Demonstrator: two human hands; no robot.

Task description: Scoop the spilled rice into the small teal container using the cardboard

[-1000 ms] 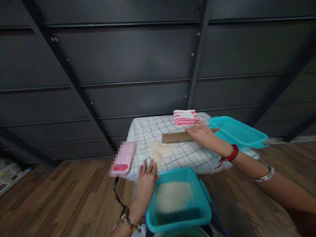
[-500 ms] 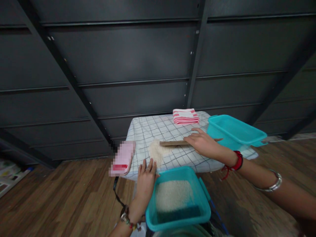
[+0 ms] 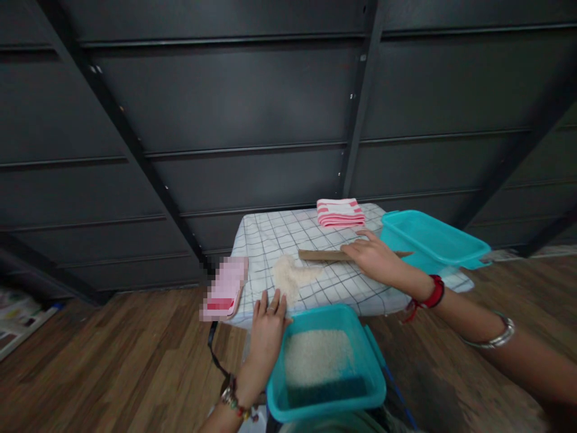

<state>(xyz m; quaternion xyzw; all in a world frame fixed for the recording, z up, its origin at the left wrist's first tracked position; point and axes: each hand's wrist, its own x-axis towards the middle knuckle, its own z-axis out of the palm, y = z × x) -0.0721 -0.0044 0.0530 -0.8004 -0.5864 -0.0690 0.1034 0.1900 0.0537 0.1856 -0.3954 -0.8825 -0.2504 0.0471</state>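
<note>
We are seeing the flat pink object point(image 3: 224, 287) at the left edge of the checked-cloth worktop point(image 3: 265, 240) only as pixelated blocks, so we are not making out what it is. The right hand point(image 3: 374, 257) is covering the right part of the long brown cardboard strip point(image 3: 321, 255), hiding whether its grip is closing round it. Both forearms are running out of frame. The teal plastic tub of rice point(image 3: 325, 410) is hiding its support, and the left edge is cutting off the coloured papers point(image 3: 15, 316).
</note>
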